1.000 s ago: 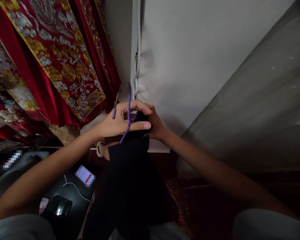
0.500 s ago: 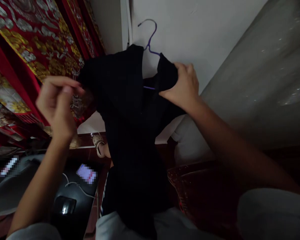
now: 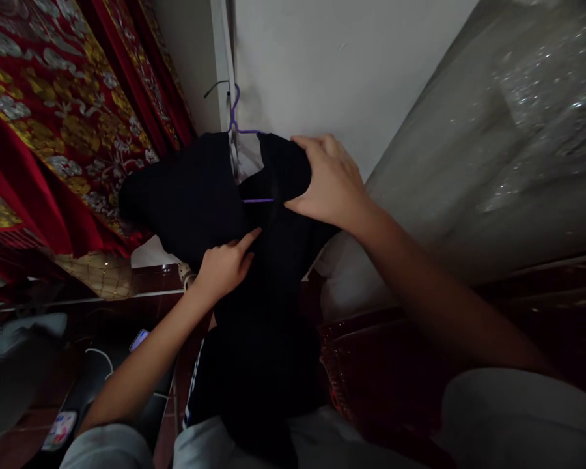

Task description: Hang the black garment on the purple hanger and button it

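Observation:
A black V-necked shirt hangs in front of me on a purple wire hanger. The hanger's hook rises above the collar, and its lower bar shows through the neck opening. My right hand grips the shirt's right shoulder, thumb in front and fingers behind, with the hanger's end hidden under the cloth. Against the shirt front, just below the neck opening, lies my left hand. Its index finger points out along the neckline and the thumb is apart from it; the other fingers are curled and partly hidden.
Red embroidered cloth hangs at the left. A white wall stands behind the shirt, with a large plastic-wrapped object to the right. Lower left are a phone, a white cable and grey cloth.
My left hand has moved from beside the left sleeve to the shirt front below the neckline. Shirt and hanger have shifted left and down in view, with the right hand still gripping the shoulder.

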`<state>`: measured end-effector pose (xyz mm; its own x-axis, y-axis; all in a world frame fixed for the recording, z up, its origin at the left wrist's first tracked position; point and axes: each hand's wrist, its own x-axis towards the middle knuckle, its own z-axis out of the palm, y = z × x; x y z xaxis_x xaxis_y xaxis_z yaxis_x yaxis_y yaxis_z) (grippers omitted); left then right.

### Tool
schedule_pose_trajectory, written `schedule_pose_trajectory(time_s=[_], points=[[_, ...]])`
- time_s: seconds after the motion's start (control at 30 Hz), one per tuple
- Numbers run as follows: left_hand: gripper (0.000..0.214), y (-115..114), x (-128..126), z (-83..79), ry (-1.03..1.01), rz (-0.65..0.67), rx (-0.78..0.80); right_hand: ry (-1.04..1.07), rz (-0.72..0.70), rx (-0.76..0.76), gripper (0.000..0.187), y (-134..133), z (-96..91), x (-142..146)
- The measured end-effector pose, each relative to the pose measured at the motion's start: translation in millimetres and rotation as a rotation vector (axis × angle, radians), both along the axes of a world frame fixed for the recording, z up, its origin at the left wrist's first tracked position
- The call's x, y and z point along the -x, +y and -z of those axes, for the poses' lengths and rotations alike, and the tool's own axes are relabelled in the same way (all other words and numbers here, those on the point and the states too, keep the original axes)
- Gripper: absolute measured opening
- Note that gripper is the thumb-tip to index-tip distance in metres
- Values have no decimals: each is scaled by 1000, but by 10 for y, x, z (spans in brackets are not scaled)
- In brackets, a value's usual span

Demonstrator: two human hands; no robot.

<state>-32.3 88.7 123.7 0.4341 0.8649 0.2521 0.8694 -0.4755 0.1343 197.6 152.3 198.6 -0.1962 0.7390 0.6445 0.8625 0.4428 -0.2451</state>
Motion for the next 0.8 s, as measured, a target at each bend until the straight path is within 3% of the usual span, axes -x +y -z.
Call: schedule_pose_trajectory(time_s=[0.1, 0.17, 0.37, 0.47, 0.53, 0.57, 0.63, 0.7, 0.8], points=[[50, -17, -32, 156, -14, -73, 22, -32, 1, 20, 97, -35, 9, -2], [41, -113, -24, 289, -83, -85, 19, -16, -18, 12, 98, -6, 122, -48], [20, -574, -58, 708, -584, -37, -158, 137, -16, -114, 100, 106, 523, -173], [21, -714, -159, 795, -837, -34, -202, 317, -63, -175, 80, -177, 594, -30], [10, -785, -245, 802, -1024, -74, -149, 516, -157, -171, 58, -499, 688, 162], [12, -823, -288, 801, -1123, -87, -92, 625, -225, -137, 47, -674, 766, 275], [48, -911, -362, 804, -1302, -97, 34, 795, -352, -8, 32, -993, 978, 499], [73, -1006, -418, 829, -1433, -129, 112, 890, -359, 130, 29, -1218, 1220, 672], [68, -1111, -477, 898, -1511, -196, 142, 998, -332, 292, 31, -1341, 1488, 772]])
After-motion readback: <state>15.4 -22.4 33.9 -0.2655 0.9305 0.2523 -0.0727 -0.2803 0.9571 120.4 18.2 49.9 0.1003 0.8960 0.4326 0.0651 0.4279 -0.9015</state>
